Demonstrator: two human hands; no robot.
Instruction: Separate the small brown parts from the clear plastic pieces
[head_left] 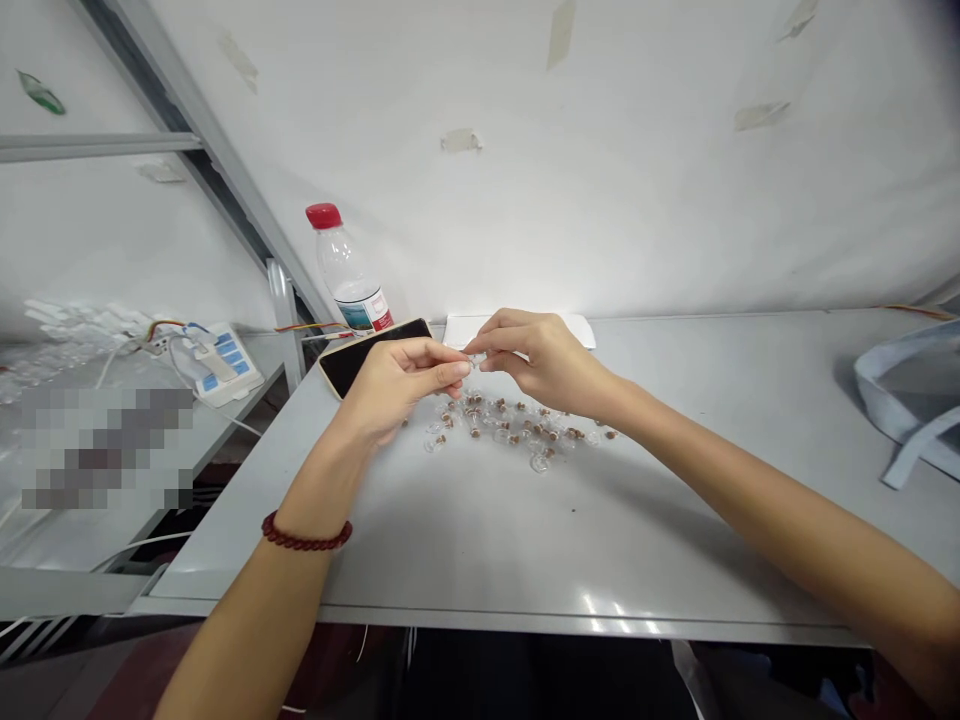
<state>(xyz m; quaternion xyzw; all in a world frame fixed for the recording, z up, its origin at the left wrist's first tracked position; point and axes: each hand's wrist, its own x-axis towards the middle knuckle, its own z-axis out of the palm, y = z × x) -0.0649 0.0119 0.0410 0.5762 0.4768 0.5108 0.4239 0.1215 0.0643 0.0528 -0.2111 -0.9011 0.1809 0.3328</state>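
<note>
My left hand (401, 385) is closed in a pinch, with a small clear piece (472, 364) between thumb and forefinger. From the right, my right hand (536, 352) meets it, fingertips pinched together at the same piece. What exactly the right fingers grip is too small to make out. Just below both hands, several small clear pieces with brown ends (514, 432) lie scattered in a loose pile on the grey table (480, 540). A dark red beaded bracelet circles my left wrist.
Behind my left hand are a dark phone (352, 365) and a clear bottle with a red cap (349, 270). A flat white object (581, 331) lies near the wall. On the left side table sits a power strip (229, 365); a pale strap (885, 400) rests at right.
</note>
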